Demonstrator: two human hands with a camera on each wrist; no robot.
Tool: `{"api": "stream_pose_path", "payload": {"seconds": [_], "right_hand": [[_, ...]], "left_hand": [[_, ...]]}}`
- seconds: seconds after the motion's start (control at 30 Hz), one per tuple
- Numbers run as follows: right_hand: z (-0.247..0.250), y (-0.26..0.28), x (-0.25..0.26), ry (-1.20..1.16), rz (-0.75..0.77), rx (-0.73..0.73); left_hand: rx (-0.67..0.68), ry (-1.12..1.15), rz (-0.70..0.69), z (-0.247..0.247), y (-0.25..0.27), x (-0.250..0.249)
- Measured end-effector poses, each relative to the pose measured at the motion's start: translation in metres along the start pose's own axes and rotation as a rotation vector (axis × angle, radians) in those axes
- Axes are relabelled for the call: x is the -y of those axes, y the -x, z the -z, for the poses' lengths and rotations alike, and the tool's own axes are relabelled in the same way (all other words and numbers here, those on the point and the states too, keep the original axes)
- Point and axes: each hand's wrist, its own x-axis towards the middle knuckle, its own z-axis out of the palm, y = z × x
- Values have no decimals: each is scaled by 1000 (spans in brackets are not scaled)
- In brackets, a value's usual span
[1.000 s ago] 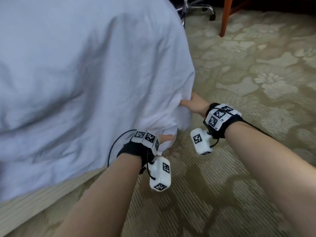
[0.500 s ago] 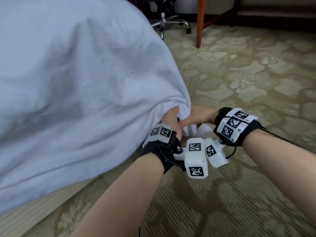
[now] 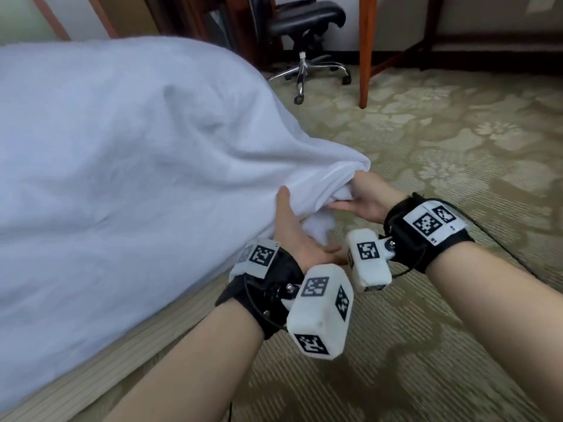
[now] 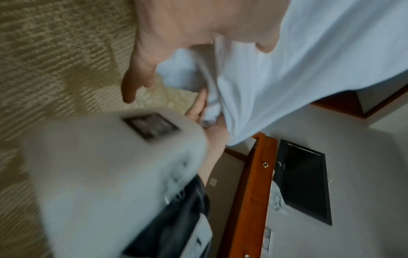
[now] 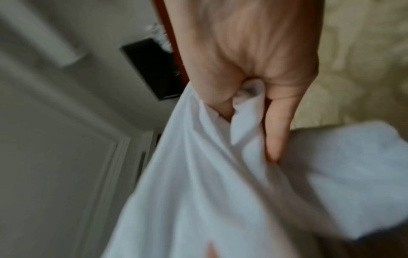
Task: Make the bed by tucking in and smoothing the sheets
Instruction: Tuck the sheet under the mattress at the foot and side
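Note:
A white sheet (image 3: 137,162) covers the bed at the left and hangs over its beige base (image 3: 100,363). Its corner is bunched and pulled out to the right, off the bed. My right hand (image 3: 362,196) grips that bunched corner. The right wrist view shows the hand (image 5: 253,61) with thumb and fingers closed on folds of the sheet (image 5: 198,174). My left hand (image 3: 298,236) sits just below and left of it, palm turned up under the fabric. In the left wrist view its thumb (image 4: 264,43) lies on the sheet (image 4: 287,69) and its fingers (image 4: 132,83) are straight.
Patterned beige carpet (image 3: 426,147) fills the floor to the right of the bed. A black office chair (image 3: 307,22) on a chrome wheeled base stands beyond the bed corner. A wooden table leg (image 3: 364,50) is beside it.
My left hand left the lower hem and came up beside the right hand at the corner. The corner has been drawn out to the right, and the view has tilted up.

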Motion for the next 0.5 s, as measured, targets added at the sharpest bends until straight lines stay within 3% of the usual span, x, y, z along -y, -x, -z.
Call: {"api": "stream_pose_path", "payload": {"seconds": [0.1, 0.23, 0.3, 0.43, 0.47, 0.5], "right_hand": [[-7, 5, 8, -126, -112, 159], [11, 13, 12, 132, -267, 355], [27, 16, 16, 111, -297, 471], [43, 19, 30, -116, -447, 850], [37, 22, 36, -27, -472, 855], [28, 24, 37, 152, -461, 769]], "left_hand": [[46, 65, -80, -1, -2, -8], [-44, 30, -336, -10, 5, -16], [-41, -46, -347, -9, 10, -14], [-55, -302, -287, 2, 11, -11], [-82, -302, -280, 5, 9, -13], [-106, -246, -241, 5, 9, -14]]}}
